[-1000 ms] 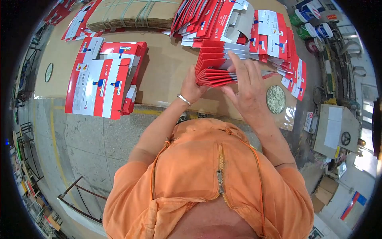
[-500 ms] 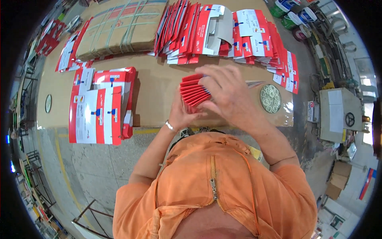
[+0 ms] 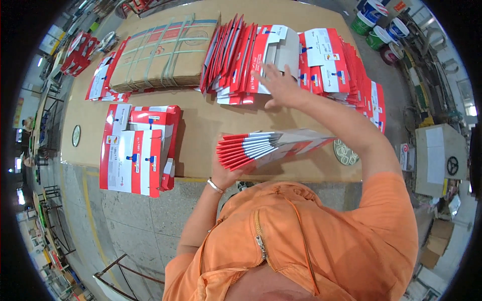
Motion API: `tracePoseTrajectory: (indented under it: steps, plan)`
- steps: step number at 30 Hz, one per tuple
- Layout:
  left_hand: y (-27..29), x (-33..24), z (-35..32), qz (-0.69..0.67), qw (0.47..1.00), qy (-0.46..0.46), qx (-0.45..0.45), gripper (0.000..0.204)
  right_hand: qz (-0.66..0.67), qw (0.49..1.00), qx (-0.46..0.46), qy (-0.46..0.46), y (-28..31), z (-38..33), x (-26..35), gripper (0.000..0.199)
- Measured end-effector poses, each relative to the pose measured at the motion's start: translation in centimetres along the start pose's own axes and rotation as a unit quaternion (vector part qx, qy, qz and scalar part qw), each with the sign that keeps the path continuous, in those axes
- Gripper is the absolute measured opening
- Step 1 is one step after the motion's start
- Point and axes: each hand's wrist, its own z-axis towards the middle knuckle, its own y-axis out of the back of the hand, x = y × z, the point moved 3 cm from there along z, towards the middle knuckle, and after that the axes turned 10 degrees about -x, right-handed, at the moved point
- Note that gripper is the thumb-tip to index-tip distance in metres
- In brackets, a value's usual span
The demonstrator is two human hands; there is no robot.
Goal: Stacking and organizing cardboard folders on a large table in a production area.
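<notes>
My left hand grips a bundle of flattened red-and-white cartons near the table's front edge. The red ends of the bundle fan out toward the left, and its flat side stretches right. My right hand is open, fingers spread, over a leaning row of flat cartons at the back of the table. Whether its fingertips touch the cartons, I cannot tell. A shallow round dish of pale rubber bands lies at the right, partly hidden by the bundle and my right arm.
A stack of flat cartons overhangs the table's front left edge. Behind it lies a strapped brown cardboard pack. More cartons lie at the back right. A small round dish sits far left. Paint-type buckets stand beyond the table.
My right hand has let go of the bundle and reached forward to the leaning cartons, its fingers spreading. The left hand keeps the bundle, now lower in view. The view has shifted slightly.
</notes>
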Motion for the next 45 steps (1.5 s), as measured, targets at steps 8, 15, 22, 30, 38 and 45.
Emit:
tracePoseTrajectory:
  steps: [8, 15, 22, 30, 38, 45]
  plan:
    - [-0.7, -1.2, 0.0, -0.077, 0.996, -0.036, -0.035, 0.061, -0.086, 0.996, -0.013, -0.006, -7.6, 3.9, -1.6, 0.051]
    - [-0.3, -2.3, 0.3, -0.068, 0.992, -0.096, -0.053, 0.057, 0.09, 0.975, -0.203, -0.02, 9.6, 1.3, -5.7, 0.043]
    - [-0.1, -3.7, 1.3, 0.073, 0.976, -0.2, -0.034, 0.055, 0.192, 0.972, -0.133, 0.04, 21.5, -5.6, 2.2, 0.02]
    - [-0.7, -4.1, 1.7, -0.09, 0.977, -0.19, -0.039, 0.049, 0.475, 0.872, 0.052, -0.108, 13.0, -7.9, 7.8, 0.028]
    - [0.2, -4.1, 1.3, -0.206, 0.976, -0.035, 0.059, 0.078, 0.306, 0.94, -0.054, -0.14, 9.8, -14.3, 9.1, 0.079]
    - [0.5, 5.1, 0.9, 0.08, 0.982, -0.07, 0.154, 0.046, 0.455, 0.863, -0.18, -0.128, 1.3, -14.7, 9.0, 0.061]
